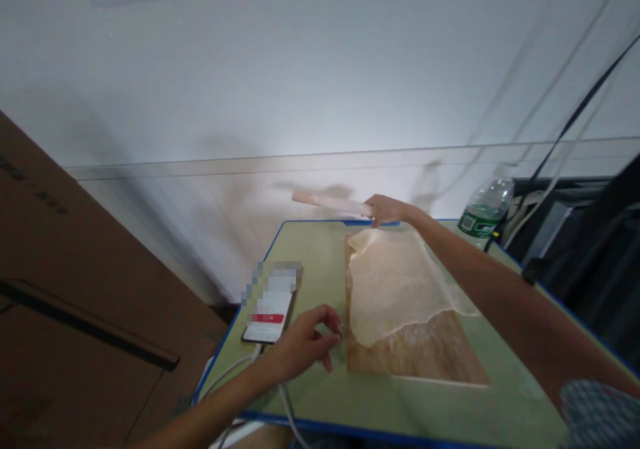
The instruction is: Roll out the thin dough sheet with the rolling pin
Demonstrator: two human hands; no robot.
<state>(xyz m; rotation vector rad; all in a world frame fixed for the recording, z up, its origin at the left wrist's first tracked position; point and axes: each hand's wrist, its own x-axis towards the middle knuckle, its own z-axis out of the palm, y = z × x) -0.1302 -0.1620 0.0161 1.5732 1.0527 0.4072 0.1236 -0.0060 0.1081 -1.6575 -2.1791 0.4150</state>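
Observation:
My right hand (387,210) is wrapped round one end of a pale wooden rolling pin (330,203), held above the far edge of the table and pointing left. Below it, a thin sheet of dough (395,282) covers most of a wooden board (430,355) and hangs slightly past the board's right side. Flour marks the bare wood near the front. My left hand (313,342) hovers left of the board, fingers curled but apart, with nothing in it.
A phone (270,309) lies at the left of the green table (320,249), with a white cable (289,405) near it. At the back right stands a plastic bottle (485,209). A white wall rises behind; a brown box (90,289) is at left.

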